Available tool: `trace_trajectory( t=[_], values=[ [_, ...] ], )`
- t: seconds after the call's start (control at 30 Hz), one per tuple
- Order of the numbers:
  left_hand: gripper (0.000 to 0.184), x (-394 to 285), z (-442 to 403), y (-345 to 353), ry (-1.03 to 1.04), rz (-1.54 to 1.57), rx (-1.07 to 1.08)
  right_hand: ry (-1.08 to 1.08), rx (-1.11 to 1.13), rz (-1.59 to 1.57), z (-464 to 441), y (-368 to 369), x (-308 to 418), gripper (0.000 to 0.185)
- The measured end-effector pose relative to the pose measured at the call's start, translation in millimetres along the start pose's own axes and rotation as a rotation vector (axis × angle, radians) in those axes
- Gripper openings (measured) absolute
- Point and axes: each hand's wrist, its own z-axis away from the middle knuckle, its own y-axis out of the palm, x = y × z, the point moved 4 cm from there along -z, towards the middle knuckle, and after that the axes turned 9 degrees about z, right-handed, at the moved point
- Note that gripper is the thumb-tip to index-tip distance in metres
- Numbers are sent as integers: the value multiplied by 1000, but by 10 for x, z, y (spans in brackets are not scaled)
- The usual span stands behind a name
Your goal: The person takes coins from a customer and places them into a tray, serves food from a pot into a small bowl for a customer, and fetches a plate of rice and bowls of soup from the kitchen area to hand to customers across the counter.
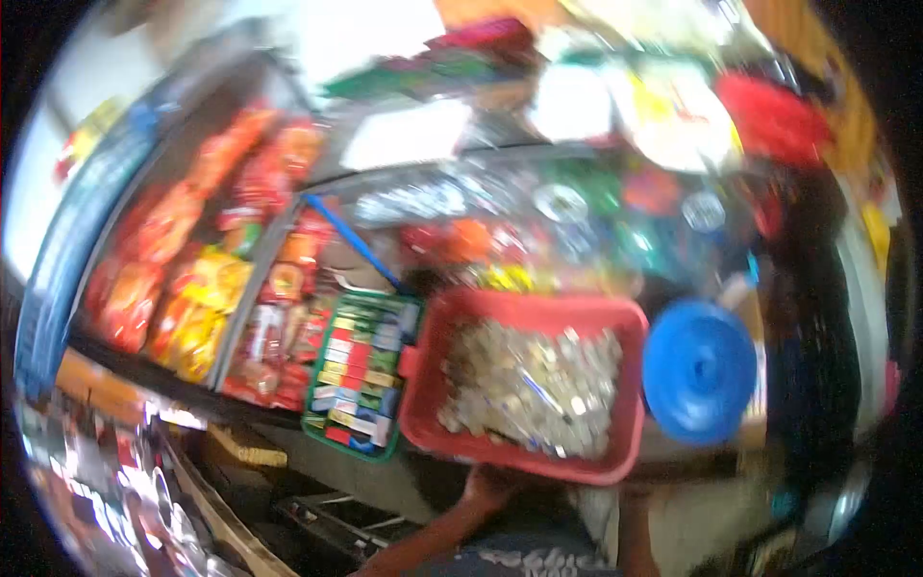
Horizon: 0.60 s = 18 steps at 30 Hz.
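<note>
A red plastic tub (642, 385) holds a heap of coins (510, 385), with a blue-and-white pen (540, 392) lying on top. My left hand (492, 484) is at the tub's near wall, and its fingers are hidden beneath the rim. Below the tub's near right corner my right hand (635, 500) shows only in part, smeared and mostly hidden; what it touches does not show. Left of the tub lies a green basket (313, 423) of small boxes (356, 370). On the right is a round blue plastic bowl or lid (700, 370).
Compartments of red and yellow packets (197, 298) fill the left side. Behind the tub stand blurred jars or wrapped goods (577, 216). A blue stick (351, 240) lies slantwise near the basket. White sheets or packs (409, 135) and a red bundle (774, 120) lie farther back.
</note>
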Motion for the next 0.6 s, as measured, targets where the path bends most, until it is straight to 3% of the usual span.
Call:
trace_trajectory(
  t=[0.03,0.07,0.1,0.17,0.23,0.27,0.3,0.37,0.4,0.47,0.53,0.6],
  values=[
    [52,-103,108,-138,-153,626,-79,-1,1,-22,98,-64,-41,65],
    [51,-304,311,-307,132,343,-116,-11,-28,-45,270,-130,-72,65],
    [51,-438,544,-396,365,13,-193,-13,-67,-70,420,-188,-106,64],
    [50,-671,719,-287,592,-772,-331,-41,-132,-164,609,-246,-200,63],
    [49,-637,578,-41,573,-1592,-272,-76,-108,-334,681,-271,-284,62],
    [49,-354,468,-5,542,-1610,-332,-79,-54,-439,683,-282,-337,61],
    [47,177,233,115,599,-2498,-476,-115,-292,-55,715,-141,-218,67],
    [45,178,253,267,576,-3393,-646,-94,-301,22,646,-70,-198,64],
    [45,-437,250,276,581,-2973,-458,-88,-279,27,616,-51,-190,63],
    [44,-447,276,231,725,-2506,-215,-78,-212,36,590,-48,-159,60],
    [47,367,53,68,694,-1237,-61,-55,-132,25,521,-63,-145,57],
    [49,347,-18,147,524,-1133,-53,-61,-63,30,459,-113,-156,55]
  ],
)
